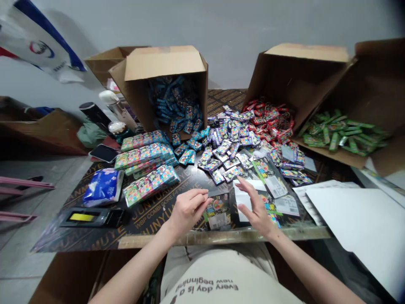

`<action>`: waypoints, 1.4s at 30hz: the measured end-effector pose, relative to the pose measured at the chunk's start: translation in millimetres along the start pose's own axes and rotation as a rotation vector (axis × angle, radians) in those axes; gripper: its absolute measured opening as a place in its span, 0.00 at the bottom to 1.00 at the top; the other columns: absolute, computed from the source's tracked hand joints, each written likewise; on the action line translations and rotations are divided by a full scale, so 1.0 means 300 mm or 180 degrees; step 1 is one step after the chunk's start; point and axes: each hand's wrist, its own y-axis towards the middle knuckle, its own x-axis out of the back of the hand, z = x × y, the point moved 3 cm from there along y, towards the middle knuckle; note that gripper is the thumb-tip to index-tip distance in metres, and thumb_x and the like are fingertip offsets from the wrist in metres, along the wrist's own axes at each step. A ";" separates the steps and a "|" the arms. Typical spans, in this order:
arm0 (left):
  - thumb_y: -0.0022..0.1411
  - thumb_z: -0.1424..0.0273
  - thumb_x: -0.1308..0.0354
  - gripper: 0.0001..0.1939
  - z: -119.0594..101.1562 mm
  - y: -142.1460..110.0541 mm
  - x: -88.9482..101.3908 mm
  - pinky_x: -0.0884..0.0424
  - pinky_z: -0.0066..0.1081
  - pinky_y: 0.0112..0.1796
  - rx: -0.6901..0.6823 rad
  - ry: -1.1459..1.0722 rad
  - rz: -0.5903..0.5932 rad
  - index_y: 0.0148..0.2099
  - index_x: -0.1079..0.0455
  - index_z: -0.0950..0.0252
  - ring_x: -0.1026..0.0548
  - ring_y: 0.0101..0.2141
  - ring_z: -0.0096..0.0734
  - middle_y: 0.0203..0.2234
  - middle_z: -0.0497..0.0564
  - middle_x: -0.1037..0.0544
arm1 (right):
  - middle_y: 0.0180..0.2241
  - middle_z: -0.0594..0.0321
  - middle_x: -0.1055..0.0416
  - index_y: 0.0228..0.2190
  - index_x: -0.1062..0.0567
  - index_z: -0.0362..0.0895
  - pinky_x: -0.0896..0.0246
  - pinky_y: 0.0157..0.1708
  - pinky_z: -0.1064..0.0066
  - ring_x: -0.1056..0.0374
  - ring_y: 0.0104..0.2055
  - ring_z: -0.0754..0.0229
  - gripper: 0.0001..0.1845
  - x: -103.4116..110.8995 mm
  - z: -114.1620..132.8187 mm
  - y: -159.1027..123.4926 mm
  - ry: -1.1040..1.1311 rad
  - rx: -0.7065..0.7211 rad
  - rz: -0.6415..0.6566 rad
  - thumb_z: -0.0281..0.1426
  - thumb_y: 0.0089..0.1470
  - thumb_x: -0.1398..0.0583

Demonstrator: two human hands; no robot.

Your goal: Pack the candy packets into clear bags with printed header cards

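Note:
My left hand [189,210] is closed in a pinch, its fingertips at the left edge of a clear printed plastic bag [219,213]. Whether the fingers grip that bag or something small cannot be made out. To its right, my right hand [257,210] is open, thumb and fingers apart, over a white sheet [242,198] and more printed bags [268,175]. Just beyond both hands lies a heap of small purple packets [229,145]. Left of them, long strips of joined packets [152,183] are stacked, coloured green and blue.
Tipped cartons hold blue packets [180,105], red packets [272,118] and green packets [343,131]. On the left are a blue tissue pack [103,185], a black case with a yellow strip [91,217], a phone [104,153] and bottles [95,116]. White paper sheets [357,215] lie at right.

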 end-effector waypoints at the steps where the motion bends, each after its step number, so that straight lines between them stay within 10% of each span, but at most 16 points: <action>1: 0.56 0.76 0.43 0.04 0.016 -0.004 0.009 0.28 0.26 0.33 0.0108 -0.0056 -0.0092 0.28 0.30 0.66 0.24 0.31 0.28 0.30 0.54 0.22 | 0.51 0.54 0.36 0.58 0.48 0.48 0.44 0.52 0.57 0.39 0.52 0.53 0.33 -0.030 -0.029 -0.017 0.0130 -0.0265 0.0089 0.38 0.54 0.44; 5: 0.54 0.72 0.41 0.04 0.130 -0.067 0.067 0.28 0.29 0.35 0.0972 -0.0256 -0.0734 0.28 0.28 0.65 0.24 0.31 0.30 0.27 0.52 0.21 | 0.29 0.63 0.31 0.56 0.45 0.49 0.36 0.33 0.68 0.33 0.30 0.61 0.26 -0.169 -0.094 0.006 0.0514 -0.0671 0.0870 0.36 0.57 0.48; 9: 0.53 0.65 0.41 0.09 0.248 -0.246 0.131 0.28 0.30 0.33 0.2307 0.0039 -0.1609 0.30 0.27 0.66 0.24 0.28 0.32 0.26 0.50 0.22 | 0.35 0.60 0.30 0.55 0.43 0.48 0.39 0.40 0.65 0.34 0.36 0.58 0.25 -0.255 -0.088 0.253 0.0011 -0.0085 0.0574 0.40 0.57 0.50; 13: 0.49 0.61 0.40 0.12 0.276 -0.429 0.140 0.33 0.28 0.26 0.2853 0.0954 -0.0959 0.22 0.29 0.64 0.28 0.21 0.30 0.18 0.47 0.25 | 0.56 0.48 0.46 0.57 0.45 0.47 0.54 0.52 0.50 0.51 0.58 0.42 0.44 -0.368 -0.095 0.559 -0.1583 0.0322 0.0309 0.49 0.42 0.39; 18: 0.51 0.59 0.41 0.14 0.251 -0.440 0.129 0.33 0.29 0.27 0.2971 0.0334 -0.0766 0.22 0.30 0.64 0.28 0.23 0.31 0.19 0.48 0.26 | 0.53 0.46 0.43 0.57 0.45 0.46 0.56 0.50 0.48 0.50 0.56 0.41 0.44 -0.498 -0.100 0.733 -0.1932 0.0305 0.0499 0.42 0.40 0.37; 26: 0.49 0.61 0.37 0.23 0.268 -0.179 -0.043 0.28 0.32 0.37 0.3538 -0.3454 -0.1497 0.46 0.33 0.66 0.24 0.34 0.33 0.35 0.54 0.23 | 0.46 0.52 0.41 0.57 0.45 0.44 0.48 0.47 0.59 0.44 0.48 0.49 0.45 -0.431 0.045 0.439 -0.1446 0.0632 0.0195 0.39 0.38 0.37; 29: 0.45 0.63 0.35 0.24 0.281 -0.130 -0.089 0.27 0.30 0.32 0.3470 -0.3605 -0.1458 0.44 0.33 0.67 0.24 0.31 0.31 0.33 0.52 0.23 | 0.41 0.53 0.40 0.56 0.42 0.45 0.45 0.44 0.57 0.42 0.44 0.48 0.47 -0.338 0.075 0.285 -0.1462 0.0496 0.0244 0.44 0.34 0.35; 34: 0.43 0.66 0.33 0.34 0.271 -0.105 -0.111 0.31 0.26 0.25 0.3628 -0.3480 -0.0912 0.52 0.41 0.65 0.26 0.23 0.27 0.26 0.49 0.24 | 0.41 0.55 0.38 0.37 0.28 0.46 0.45 0.46 0.56 0.41 0.46 0.49 0.24 -0.167 0.090 0.161 -0.1205 0.0272 0.0595 0.45 0.39 0.36; 38: 0.42 0.69 0.32 0.36 0.221 -0.079 -0.131 0.43 0.18 0.19 0.3412 -0.3619 0.0141 0.54 0.42 0.65 0.31 0.17 0.20 0.19 0.43 0.27 | 0.56 0.51 0.47 0.51 0.39 0.47 0.53 0.54 0.54 0.52 0.59 0.46 0.39 -0.114 0.099 0.142 -0.0700 0.0547 0.1031 0.43 0.38 0.35; 42: 0.43 0.67 0.33 0.37 0.197 -0.082 -0.153 0.48 0.18 0.18 0.3288 -0.3409 0.0326 0.55 0.42 0.66 0.35 0.14 0.17 0.15 0.39 0.31 | 0.53 0.54 0.41 0.55 0.45 0.48 0.51 0.54 0.58 0.45 0.55 0.51 0.41 -0.127 0.096 0.130 -0.0374 0.0588 0.1080 0.34 0.39 0.36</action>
